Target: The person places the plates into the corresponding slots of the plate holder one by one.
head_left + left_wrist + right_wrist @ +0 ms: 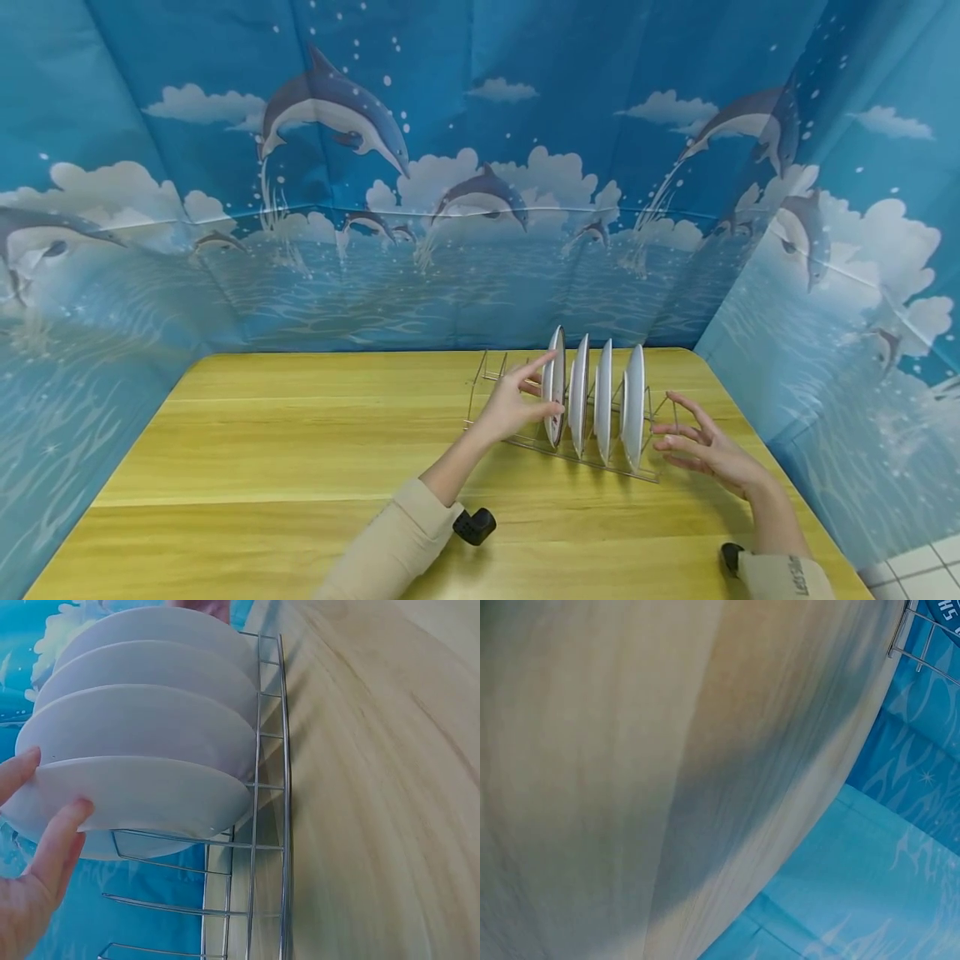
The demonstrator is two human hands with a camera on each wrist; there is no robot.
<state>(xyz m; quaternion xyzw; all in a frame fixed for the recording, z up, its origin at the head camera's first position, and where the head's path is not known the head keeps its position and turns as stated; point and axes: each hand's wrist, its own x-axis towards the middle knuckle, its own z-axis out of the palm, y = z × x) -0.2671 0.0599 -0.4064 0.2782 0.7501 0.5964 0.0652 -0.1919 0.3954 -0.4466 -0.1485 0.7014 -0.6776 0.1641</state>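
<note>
Several white plates stand on edge in a wire dish rack [555, 454] at the table's back right. My left hand [510, 404] holds the leftmost plate [553, 387], which has a dark rim, with thumb and fingers at its edge. In the left wrist view, my fingertips [81, 808] lie against this plate's pale underside [150, 795], the other plates behind it. My right hand [712, 454] is at the rack's right end, fingers spread and slightly bent by the end wires, past the rightmost plate [634, 408]. The right wrist view does not show this hand.
The rack stands on a yellow wood-grain table [262, 467] near its back edge. A blue curtain with dolphins [480, 275] hangs behind and on both sides. Bare wire dividers [172, 907] show at the rack's left end. Each sleeve has a black device [475, 527] at the wrist.
</note>
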